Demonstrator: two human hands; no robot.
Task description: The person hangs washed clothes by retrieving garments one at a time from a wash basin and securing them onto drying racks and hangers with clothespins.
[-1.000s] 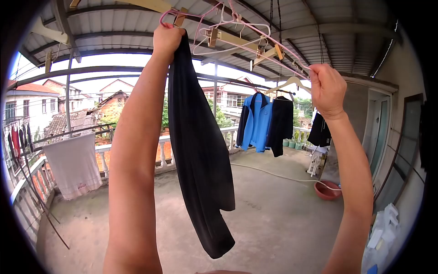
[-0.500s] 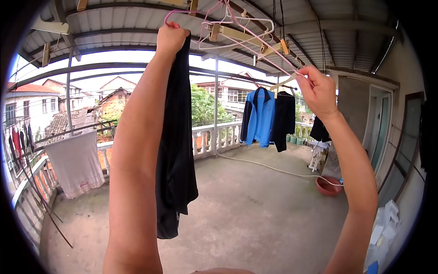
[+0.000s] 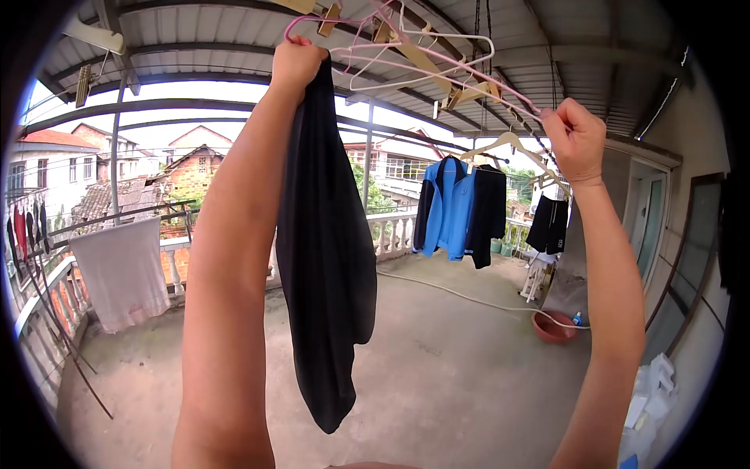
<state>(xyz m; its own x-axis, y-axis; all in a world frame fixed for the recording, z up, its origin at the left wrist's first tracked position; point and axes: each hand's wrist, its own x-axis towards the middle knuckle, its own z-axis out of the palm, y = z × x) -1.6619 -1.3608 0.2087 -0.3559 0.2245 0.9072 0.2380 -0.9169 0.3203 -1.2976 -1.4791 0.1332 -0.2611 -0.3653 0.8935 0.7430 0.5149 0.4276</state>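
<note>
Raised at the upper left, my left hand (image 3: 299, 66) is closed round the top of a black garment (image 3: 324, 234), which hangs down in folds. The curved pink end of a hanger touches the same hand. My right hand (image 3: 576, 141) is closed on the right end of a pink hanger (image 3: 437, 56), at the upper right. Between my hands, a white hanger (image 3: 491, 48) and wooden clips (image 3: 330, 20) hang under the roof.
A blue jacket (image 3: 449, 207), black shorts (image 3: 548, 225) and a wooden hanger (image 3: 512, 141) hang farther back. A pale towel (image 3: 121, 273) drapes over the left railing. A red basin (image 3: 553, 327) and a hose (image 3: 453, 291) lie on the floor.
My right hand moved left, then back right with the pink hanger end. The black garment swung left and then partly back. My left hand kept its hold and shifted slightly right.
</note>
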